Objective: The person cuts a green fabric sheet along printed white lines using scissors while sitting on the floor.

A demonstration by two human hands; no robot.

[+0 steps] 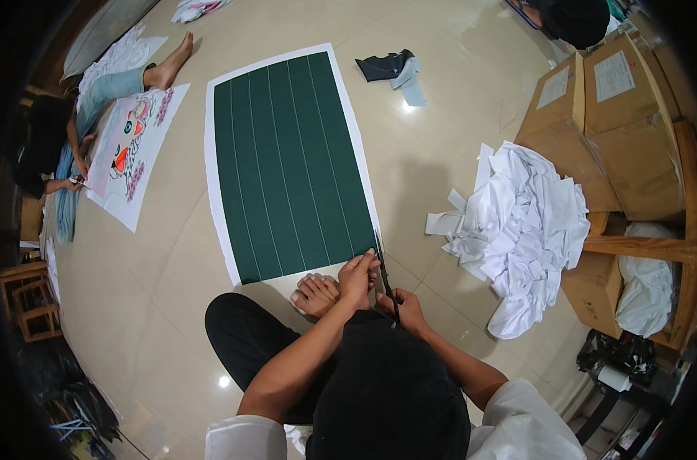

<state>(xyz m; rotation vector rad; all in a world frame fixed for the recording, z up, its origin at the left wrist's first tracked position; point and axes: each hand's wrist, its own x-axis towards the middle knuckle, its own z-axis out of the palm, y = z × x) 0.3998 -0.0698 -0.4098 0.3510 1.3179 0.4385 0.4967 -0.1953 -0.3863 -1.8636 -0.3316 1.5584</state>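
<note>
A dark green fabric sheet [291,169] with thin pale lines and a white border lies flat on the floor in front of me. My left hand [356,280] is closed on the sheet's near right corner, fingers pinched together. In my right hand [406,310] is a pair of dark scissors [385,270], their blades pointing away from me along the white strip at the right edge. Part of the scissors' handles is hidden by my fingers and the black cap below. My bare foot [314,294] rests by the sheet's near edge.
White fabric scraps [517,234] are heaped to my right, before cardboard boxes [632,130] on a wooden frame. Black and grey scraps [394,70] lie beyond the sheet. At left, another person's hands [76,182] work at a printed sheet [130,157]. A second person sits far right.
</note>
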